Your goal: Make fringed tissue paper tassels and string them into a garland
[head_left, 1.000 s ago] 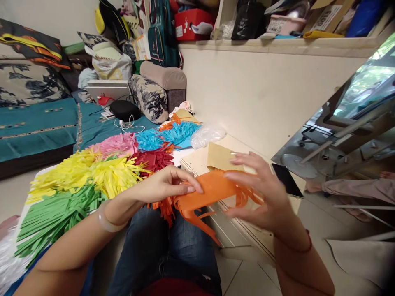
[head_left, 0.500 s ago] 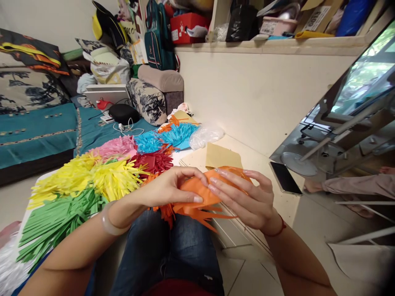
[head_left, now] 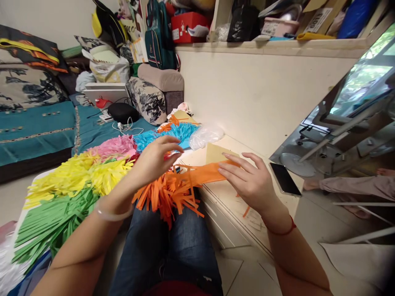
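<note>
My left hand (head_left: 160,158) hovers above an orange fringed tissue-paper tassel (head_left: 166,193), its bent fingers apart from the thumb and nothing visible between them. The tassel's cut strips hang over the front edge by my knees. From it an uncut orange paper band (head_left: 210,173) stretches right across the wooden top. My right hand (head_left: 247,176) lies over the band's right end with fingers spread and fingertips touching the paper; its thumb is hidden. Behind the band is a tan paper sheet (head_left: 216,152).
Yellow (head_left: 108,176), green (head_left: 55,218), pink (head_left: 114,146) and blue fringed paper (head_left: 182,133) lie on the left. A clear plastic bag (head_left: 206,137) sits near the wall. A phone (head_left: 285,179) lies at right. Another person's leg (head_left: 354,185) shows beyond.
The orange paper was bunched between both hands; now it lies lower, spread across the wooden top. My left hand has let go and moved left and up. My right hand stays over the paper.
</note>
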The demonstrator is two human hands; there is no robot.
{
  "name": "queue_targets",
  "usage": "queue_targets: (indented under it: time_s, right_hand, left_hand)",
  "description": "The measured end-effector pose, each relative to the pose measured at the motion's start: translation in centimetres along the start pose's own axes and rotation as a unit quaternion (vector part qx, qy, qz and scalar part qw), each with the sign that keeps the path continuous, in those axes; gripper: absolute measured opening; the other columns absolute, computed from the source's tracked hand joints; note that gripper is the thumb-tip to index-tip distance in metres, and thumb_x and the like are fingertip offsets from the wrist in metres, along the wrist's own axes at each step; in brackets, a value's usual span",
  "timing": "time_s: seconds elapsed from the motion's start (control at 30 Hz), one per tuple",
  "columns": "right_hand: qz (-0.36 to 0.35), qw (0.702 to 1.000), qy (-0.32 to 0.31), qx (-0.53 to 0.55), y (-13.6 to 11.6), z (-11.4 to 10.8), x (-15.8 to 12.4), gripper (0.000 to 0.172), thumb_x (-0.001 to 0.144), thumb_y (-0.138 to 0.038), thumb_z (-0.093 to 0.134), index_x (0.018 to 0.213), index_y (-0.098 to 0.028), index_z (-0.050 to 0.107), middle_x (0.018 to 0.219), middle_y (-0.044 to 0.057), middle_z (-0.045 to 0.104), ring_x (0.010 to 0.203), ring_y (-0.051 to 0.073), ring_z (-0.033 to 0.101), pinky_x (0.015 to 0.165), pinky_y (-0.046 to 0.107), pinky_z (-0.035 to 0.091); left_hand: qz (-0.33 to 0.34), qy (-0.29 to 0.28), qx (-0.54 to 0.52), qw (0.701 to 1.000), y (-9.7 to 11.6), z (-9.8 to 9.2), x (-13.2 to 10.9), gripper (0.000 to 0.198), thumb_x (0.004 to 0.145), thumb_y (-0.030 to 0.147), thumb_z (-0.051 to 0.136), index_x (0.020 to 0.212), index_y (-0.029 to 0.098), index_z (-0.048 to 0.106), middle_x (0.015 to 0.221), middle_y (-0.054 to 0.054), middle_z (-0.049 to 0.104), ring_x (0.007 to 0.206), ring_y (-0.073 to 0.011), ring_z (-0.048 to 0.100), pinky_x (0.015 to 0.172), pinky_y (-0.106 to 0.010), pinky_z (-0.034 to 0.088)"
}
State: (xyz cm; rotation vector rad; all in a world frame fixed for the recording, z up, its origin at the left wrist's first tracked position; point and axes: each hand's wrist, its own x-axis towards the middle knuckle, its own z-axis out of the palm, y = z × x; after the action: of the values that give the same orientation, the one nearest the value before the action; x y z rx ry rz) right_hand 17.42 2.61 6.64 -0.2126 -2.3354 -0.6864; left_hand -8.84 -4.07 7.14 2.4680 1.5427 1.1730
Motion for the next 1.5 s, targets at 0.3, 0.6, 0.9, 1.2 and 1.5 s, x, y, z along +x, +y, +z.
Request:
queue_targets:
  time_s: [0.3, 0.6, 0.9, 1.2, 1.5]
  right_hand:
    - [0.083, 0.992, -0.076, 0.064, -1.0, 0.1, -0.4, 0.020, 0.090, -0.011, 0.050, 0.097, -0.015, 0.069, 0.098, 0.005, 0.074, 0.099, 0.020, 0.067, 0.093, 0.040, 0.040]
    - [0.141, 0.980, -0.087, 0.113, 0.2, -0.2, -0.8, 0.017, 0.090, -0.016, 0.053, 0.093, -0.017, 0.070, 0.094, 0.004, 0.075, 0.088, 0.017, 0.068, 0.087, 0.037, 0.044]
    - [0.131, 0.984, -0.098, 0.073, -2.3, 0.6, -0.2, 0.021, 0.090, -0.013, 0.048, 0.090, -0.016, 0.069, 0.092, 0.005, 0.074, 0.086, 0.018, 0.067, 0.088, 0.037, 0.041]
    - [0.122, 0.986, -0.091, 0.063, -2.4, -0.2, -0.4, 0.019, 0.088, -0.012, 0.053, 0.095, -0.018, 0.070, 0.097, 0.004, 0.075, 0.097, 0.021, 0.067, 0.092, 0.042, 0.039]
    - [0.231, 0.919, 0.008, 0.319, -1.3, 0.0, 0.1, 0.009, 0.083, -0.014, 0.064, 0.086, -0.018, 0.070, 0.081, 0.002, 0.074, 0.075, 0.015, 0.068, 0.072, 0.030, 0.053]
  left_hand:
    - [0.171, 0.131, 0.189, 0.958, 3.4, 8.3, -1.2, 0.022, 0.090, 0.009, 0.047, 0.102, 0.011, 0.066, 0.094, -0.010, 0.074, 0.094, -0.0208, 0.069, 0.097, -0.043, 0.049]
    - [0.001, -0.042, 0.190, 0.981, -0.3, 1.6, -3.5, 0.031, 0.088, 0.033, 0.055, 0.112, 0.015, 0.066, 0.105, -0.013, 0.072, 0.096, -0.0251, 0.068, 0.085, -0.040, 0.055]
    - [0.140, -0.001, 0.240, 0.961, 5.0, 7.8, -0.3, 0.019, 0.091, 0.010, 0.045, 0.097, 0.008, 0.063, 0.090, -0.014, 0.072, 0.095, -0.0242, 0.068, 0.101, -0.049, 0.043]
    - [0.156, -0.006, 0.231, 0.960, 3.4, 5.5, -1.2, 0.022, 0.090, 0.009, 0.042, 0.089, 0.012, 0.064, 0.080, -0.009, 0.071, 0.081, -0.0205, 0.068, 0.095, -0.043, 0.048]
    - [-0.040, -0.058, -0.166, 0.984, 2.7, 2.7, -0.9, 0.012, 0.084, 0.018, 0.057, 0.087, 0.014, 0.068, 0.082, -0.006, 0.071, 0.077, -0.0151, 0.065, 0.071, -0.024, 0.049]
